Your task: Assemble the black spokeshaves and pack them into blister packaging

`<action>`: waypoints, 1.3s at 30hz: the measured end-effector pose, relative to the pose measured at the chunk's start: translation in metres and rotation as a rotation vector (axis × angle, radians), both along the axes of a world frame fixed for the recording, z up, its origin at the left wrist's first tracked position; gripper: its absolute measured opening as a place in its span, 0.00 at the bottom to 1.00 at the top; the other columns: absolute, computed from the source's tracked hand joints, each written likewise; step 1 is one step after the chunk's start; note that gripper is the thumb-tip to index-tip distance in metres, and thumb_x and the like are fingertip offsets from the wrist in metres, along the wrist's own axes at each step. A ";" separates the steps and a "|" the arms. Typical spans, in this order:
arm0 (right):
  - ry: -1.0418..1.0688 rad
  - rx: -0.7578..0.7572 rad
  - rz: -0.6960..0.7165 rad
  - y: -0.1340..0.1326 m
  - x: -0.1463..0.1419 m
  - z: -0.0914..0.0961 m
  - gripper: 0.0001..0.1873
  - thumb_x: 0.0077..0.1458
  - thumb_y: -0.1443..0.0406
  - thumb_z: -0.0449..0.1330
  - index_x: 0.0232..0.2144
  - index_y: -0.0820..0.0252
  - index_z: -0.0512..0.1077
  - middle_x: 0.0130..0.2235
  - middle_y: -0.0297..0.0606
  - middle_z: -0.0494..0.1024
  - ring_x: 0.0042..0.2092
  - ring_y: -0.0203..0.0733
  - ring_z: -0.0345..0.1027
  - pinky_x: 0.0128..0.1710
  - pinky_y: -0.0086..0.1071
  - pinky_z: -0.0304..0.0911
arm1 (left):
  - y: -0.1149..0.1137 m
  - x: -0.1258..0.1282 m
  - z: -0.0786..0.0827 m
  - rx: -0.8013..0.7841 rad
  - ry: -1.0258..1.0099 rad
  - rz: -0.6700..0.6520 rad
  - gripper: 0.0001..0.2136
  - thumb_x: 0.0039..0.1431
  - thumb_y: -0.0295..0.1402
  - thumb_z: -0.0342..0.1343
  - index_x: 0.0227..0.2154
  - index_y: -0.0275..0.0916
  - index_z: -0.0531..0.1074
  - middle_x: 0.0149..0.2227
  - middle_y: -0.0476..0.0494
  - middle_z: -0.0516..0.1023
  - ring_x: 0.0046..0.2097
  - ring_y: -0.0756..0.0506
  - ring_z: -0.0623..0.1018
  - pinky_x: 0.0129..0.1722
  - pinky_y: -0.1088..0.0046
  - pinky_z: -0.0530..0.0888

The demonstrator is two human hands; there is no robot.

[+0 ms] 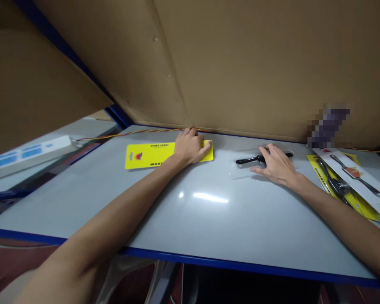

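On the left of the table, a yellow cardboard backing card [155, 154] printed "SPOKE SHAVE" lies flat. Resting across its right end is my left hand [190, 147], fingers over the far edge and thumb out to the right. A black spokeshave [248, 161] in a clear plastic blister lies further right. My right hand [278, 166] reaches over it, with the thumb on the near side and the fingers on the far side. The hand hides the tool's middle; the blister's clear edges are hard to make out.
Packaged spokeshaves [337, 183] on yellow cards overlap at the right, with a white printed card [367, 188] on top. A pixelated patch stands behind them. A white power strip [31, 154] sits left. Twisted wire [136, 132] runs along the brown back panel [240, 63].
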State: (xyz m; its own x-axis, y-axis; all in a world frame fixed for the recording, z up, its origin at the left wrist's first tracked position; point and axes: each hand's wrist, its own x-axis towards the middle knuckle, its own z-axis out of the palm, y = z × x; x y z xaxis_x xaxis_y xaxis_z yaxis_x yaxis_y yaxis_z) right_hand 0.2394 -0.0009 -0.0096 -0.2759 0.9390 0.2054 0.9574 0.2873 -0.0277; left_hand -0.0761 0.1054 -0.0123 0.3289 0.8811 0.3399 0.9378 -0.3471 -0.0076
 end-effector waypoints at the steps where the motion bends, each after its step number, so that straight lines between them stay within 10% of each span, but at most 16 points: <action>1: 0.010 -0.002 -0.012 0.000 0.000 -0.001 0.47 0.63 0.34 0.52 0.63 0.67 0.70 0.57 0.59 0.73 0.54 0.64 0.71 0.55 0.52 0.66 | -0.002 0.001 0.003 0.056 0.007 -0.026 0.24 0.65 0.50 0.46 0.37 0.35 0.79 0.46 0.25 0.76 0.54 0.25 0.73 0.51 0.46 0.71; 12: 0.013 0.079 -0.191 0.004 -0.003 -0.006 0.43 0.67 0.36 0.48 0.66 0.63 0.67 0.58 0.59 0.76 0.57 0.68 0.68 0.57 0.56 0.59 | -0.018 0.016 0.000 -0.126 0.146 -0.415 0.11 0.62 0.36 0.53 0.44 0.40 0.72 0.59 0.29 0.75 0.59 0.30 0.75 0.58 0.51 0.71; 17: 0.020 0.042 -0.113 0.005 0.001 -0.006 0.40 0.69 0.37 0.45 0.65 0.60 0.69 0.57 0.54 0.77 0.56 0.65 0.68 0.56 0.53 0.60 | -0.009 0.010 -0.010 -0.264 -0.042 -0.376 0.18 0.65 0.45 0.49 0.50 0.38 0.70 0.51 0.30 0.78 0.50 0.31 0.78 0.50 0.53 0.73; 26: 0.024 -0.002 -0.088 0.005 -0.002 -0.002 0.42 0.67 0.36 0.50 0.64 0.62 0.69 0.58 0.55 0.77 0.56 0.66 0.68 0.55 0.54 0.60 | -0.018 0.020 -0.015 0.074 -0.067 -0.388 0.43 0.61 0.64 0.51 0.71 0.39 0.61 0.57 0.28 0.72 0.55 0.28 0.70 0.57 0.49 0.66; 39: 0.007 0.010 -0.046 0.006 0.001 -0.004 0.49 0.58 0.32 0.55 0.66 0.60 0.67 0.57 0.56 0.76 0.57 0.67 0.67 0.56 0.57 0.59 | -0.026 0.031 -0.010 -0.070 -0.034 -0.388 0.34 0.66 0.59 0.49 0.64 0.38 0.70 0.50 0.31 0.75 0.50 0.30 0.75 0.51 0.52 0.70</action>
State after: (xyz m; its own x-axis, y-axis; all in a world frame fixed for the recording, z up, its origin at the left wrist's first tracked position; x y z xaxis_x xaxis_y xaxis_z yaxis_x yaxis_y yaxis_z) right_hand 0.2403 0.0053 -0.0136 -0.2311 0.9486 0.2163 0.9694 0.2435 -0.0321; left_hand -0.0454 0.0796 -0.0224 0.6313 0.7154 0.2996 0.7364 -0.6741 0.0579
